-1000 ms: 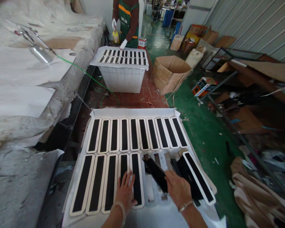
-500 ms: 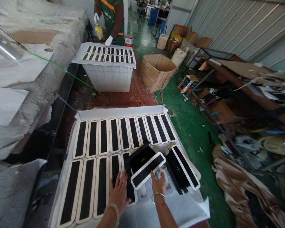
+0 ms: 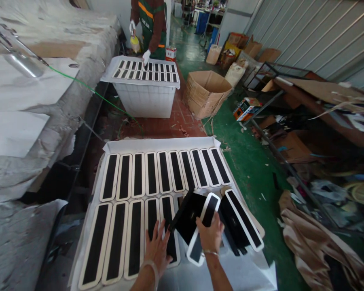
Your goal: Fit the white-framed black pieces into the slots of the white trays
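Head view: long black strip [image 3: 204,226] with rounded white border, tilted above worktop [image 3: 133,146], pinched at its middle by right hand [image 3: 211,237]. Left hand [image 3: 157,249] flat, fingers spread, on last strip [image 3: 169,226] of near row. Black pieces [image 3: 188,216] just beside.

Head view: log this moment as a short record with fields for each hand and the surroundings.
left hand: flat on a strip in the near row
right hand: grips a white-edged black strip, lifted and tilted
loose strips: piled at the right
tray sheet: two rows of strips
background: gloved co-worker at a white bin
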Action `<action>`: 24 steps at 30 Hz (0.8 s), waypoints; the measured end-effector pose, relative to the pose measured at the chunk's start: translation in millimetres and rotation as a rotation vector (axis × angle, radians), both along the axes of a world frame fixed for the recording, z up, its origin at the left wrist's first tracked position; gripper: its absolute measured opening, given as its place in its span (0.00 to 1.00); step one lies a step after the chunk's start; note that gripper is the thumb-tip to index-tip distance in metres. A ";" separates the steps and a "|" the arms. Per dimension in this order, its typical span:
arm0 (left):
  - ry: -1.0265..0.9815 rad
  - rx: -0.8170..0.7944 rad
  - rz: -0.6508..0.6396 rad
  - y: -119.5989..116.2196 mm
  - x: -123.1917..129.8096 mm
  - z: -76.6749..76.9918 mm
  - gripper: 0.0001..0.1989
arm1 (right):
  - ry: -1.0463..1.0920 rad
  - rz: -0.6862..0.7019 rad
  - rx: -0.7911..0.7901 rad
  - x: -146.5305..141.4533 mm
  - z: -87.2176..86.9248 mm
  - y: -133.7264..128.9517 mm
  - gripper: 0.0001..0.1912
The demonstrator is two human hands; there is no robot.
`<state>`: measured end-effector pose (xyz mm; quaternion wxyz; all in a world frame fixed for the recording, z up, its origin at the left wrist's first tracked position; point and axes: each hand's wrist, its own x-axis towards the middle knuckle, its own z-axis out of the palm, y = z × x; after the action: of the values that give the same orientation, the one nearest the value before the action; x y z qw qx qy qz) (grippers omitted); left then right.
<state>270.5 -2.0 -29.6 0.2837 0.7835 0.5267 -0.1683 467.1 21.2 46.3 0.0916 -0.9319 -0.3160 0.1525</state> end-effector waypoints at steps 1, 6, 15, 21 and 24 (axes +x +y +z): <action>-0.012 0.004 -0.002 -1.7 -1.0 -5.3 0.49 | -0.016 0.016 0.044 6.1 12.0 -7.1 0.40; -0.008 0.028 -0.035 -6.2 -0.6 -18.4 0.49 | -0.030 0.255 -0.166 13.8 67.8 -15.4 0.43; -0.038 -0.023 -0.076 0.0 0.3 -11.8 0.50 | -0.095 0.584 -0.326 -38.0 41.4 38.6 0.42; -0.069 -0.057 -0.064 2.8 0.5 -10.9 0.51 | -0.051 0.439 -0.052 -47.8 -15.1 36.3 0.40; -0.078 -0.038 -0.062 2.2 -0.2 -11.8 0.51 | -0.010 0.364 -0.063 -44.8 -26.6 24.5 0.40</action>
<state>270.4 0.1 -41.4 0.3135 0.7997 0.4876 -0.1564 422.3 45.6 19.7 0.0316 -0.8625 -0.4749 0.1719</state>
